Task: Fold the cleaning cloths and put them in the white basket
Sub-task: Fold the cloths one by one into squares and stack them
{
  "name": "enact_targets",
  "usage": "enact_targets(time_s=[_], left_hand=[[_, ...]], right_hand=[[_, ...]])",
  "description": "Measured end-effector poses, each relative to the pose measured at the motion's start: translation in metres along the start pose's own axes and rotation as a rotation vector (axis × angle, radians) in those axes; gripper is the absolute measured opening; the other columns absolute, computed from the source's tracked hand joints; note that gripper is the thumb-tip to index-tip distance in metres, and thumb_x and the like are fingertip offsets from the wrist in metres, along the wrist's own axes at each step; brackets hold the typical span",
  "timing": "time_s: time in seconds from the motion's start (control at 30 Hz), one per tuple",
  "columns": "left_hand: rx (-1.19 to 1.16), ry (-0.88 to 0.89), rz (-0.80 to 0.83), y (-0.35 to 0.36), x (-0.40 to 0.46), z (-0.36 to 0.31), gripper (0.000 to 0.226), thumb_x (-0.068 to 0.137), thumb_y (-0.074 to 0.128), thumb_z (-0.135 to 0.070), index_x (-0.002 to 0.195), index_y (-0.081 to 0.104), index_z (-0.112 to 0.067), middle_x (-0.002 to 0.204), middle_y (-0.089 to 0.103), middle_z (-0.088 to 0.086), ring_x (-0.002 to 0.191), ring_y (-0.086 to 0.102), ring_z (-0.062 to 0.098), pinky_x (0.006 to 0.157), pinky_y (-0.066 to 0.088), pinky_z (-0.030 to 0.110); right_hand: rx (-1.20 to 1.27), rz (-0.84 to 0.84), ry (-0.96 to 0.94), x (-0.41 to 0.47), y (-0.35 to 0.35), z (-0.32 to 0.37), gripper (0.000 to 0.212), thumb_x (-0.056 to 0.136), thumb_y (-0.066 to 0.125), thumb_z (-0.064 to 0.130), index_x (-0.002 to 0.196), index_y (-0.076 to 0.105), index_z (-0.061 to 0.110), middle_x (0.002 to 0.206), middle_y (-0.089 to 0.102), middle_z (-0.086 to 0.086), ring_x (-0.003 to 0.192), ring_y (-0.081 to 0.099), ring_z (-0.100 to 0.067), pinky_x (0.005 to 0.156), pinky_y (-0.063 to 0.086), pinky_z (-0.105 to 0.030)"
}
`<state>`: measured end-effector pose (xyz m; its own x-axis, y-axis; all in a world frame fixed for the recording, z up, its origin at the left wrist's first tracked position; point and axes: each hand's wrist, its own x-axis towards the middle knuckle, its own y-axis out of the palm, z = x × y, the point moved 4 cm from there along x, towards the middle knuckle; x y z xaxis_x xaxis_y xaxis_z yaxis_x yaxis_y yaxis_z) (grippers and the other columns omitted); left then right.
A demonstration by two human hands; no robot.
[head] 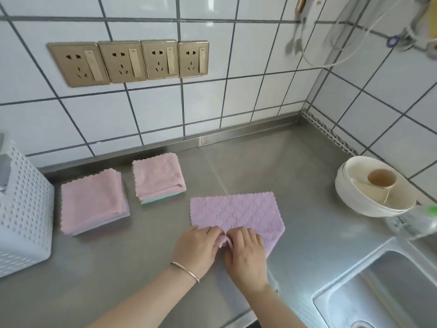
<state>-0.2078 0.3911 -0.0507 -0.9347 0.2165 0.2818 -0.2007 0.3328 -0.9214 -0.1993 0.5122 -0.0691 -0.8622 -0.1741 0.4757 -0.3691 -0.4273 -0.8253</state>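
Lying flat on the steel surface [272,162], one lilac cloth [236,213] has its near edge bunched under both hands. The left hand [196,249] and the right hand [246,259] sit side by side, touching, and their fingers [210,233] curl to pinch a small fold of the cloth between them. A thin bracelet [185,271] circles the left wrist.

Two folded stacks of pink cloths rest further back: the larger stack [93,202] just beside the white basket [23,209], the smaller stack [158,177] close to the wall, with a green layer showing at its base. How many cloths each stack holds cannot be told. The basket stands at the left edge of the view, with something grey inside it.

Four gold sockets [127,61] line the tiled wall. To the right, a pile of white bowls [369,188] carries one small cup [380,177], and a clear bottle [413,223] lies beside the sink [387,292]. Bare steel stretches between the lilac cloth and the bowls, and in front of the basket and stacks.
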Motion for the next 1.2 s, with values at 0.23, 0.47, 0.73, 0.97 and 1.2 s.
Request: enact_targets(time_s=[0.23, 0.47, 0.73, 0.97, 1.2], left_hand=[[-0.044, -0.072, -0.118, -0.079, 0.005, 0.026, 0.017, 0.076, 0.038, -0.027, 0.067, 0.052, -0.025, 0.048, 0.057, -0.004, 0.037, 0.052, 0.021, 0.033, 0.019, 0.016], [-0.121, -0.259, -0.052, -0.151, -0.029, 0.102, 0.020, 0.085, 0.041, -0.036, 0.079, 0.057, -0.026, 0.056, 0.059, 0.000, 0.057, 0.057, 0.026, 0.053, 0.047, 0.036], [-0.180, -0.505, -0.157, -0.232, -0.062, 0.174, 0.028, 0.093, 0.048, -0.024, 0.065, 0.046, -0.019, 0.053, 0.046, 0.003, 0.055, 0.044, 0.021, 0.055, 0.031, 0.030], [-0.569, -0.552, -0.017, -0.254, -0.133, 0.185, 0.022, 0.092, 0.052, -0.029, 0.094, 0.069, -0.043, 0.099, 0.072, -0.014, 0.097, 0.064, 0.002, 0.084, 0.042, 0.018], [-0.727, -0.642, 0.403, -0.163, -0.227, 0.167, 0.041, 0.090, 0.051, -0.027, 0.099, 0.055, -0.066, 0.109, 0.054, -0.046, 0.111, 0.049, -0.018, 0.097, 0.038, 0.014]], right_hand=[[-0.067, 0.059, 0.173, 0.030, -0.038, -0.020, 0.018, 0.043, 0.052, -0.001, 0.058, 0.053, 0.010, 0.048, 0.051, -0.001, 0.035, 0.043, -0.026, 0.035, 0.018, -0.018], [-0.082, 0.296, 0.252, 0.071, -0.065, -0.016, 0.021, 0.071, 0.050, -0.002, 0.069, 0.061, 0.016, 0.065, 0.055, -0.004, 0.060, 0.048, -0.031, 0.047, 0.028, -0.025], [0.227, 0.258, 0.131, 0.133, -0.072, 0.070, 0.028, 0.089, 0.047, 0.007, 0.105, 0.068, 0.016, 0.078, 0.064, -0.006, 0.071, 0.049, -0.023, 0.060, 0.034, -0.026], [0.859, 0.367, 0.143, 0.117, -0.094, 0.108, 0.018, 0.090, 0.055, 0.012, 0.081, 0.066, 0.024, 0.083, 0.070, 0.012, 0.067, 0.056, 0.008, 0.059, 0.041, -0.004], [0.693, 0.915, 0.184, 0.026, -0.027, 0.067, 0.024, 0.087, 0.062, 0.021, 0.064, 0.053, 0.020, 0.051, 0.042, 0.013, 0.053, 0.034, -0.005, 0.053, 0.026, -0.021]])
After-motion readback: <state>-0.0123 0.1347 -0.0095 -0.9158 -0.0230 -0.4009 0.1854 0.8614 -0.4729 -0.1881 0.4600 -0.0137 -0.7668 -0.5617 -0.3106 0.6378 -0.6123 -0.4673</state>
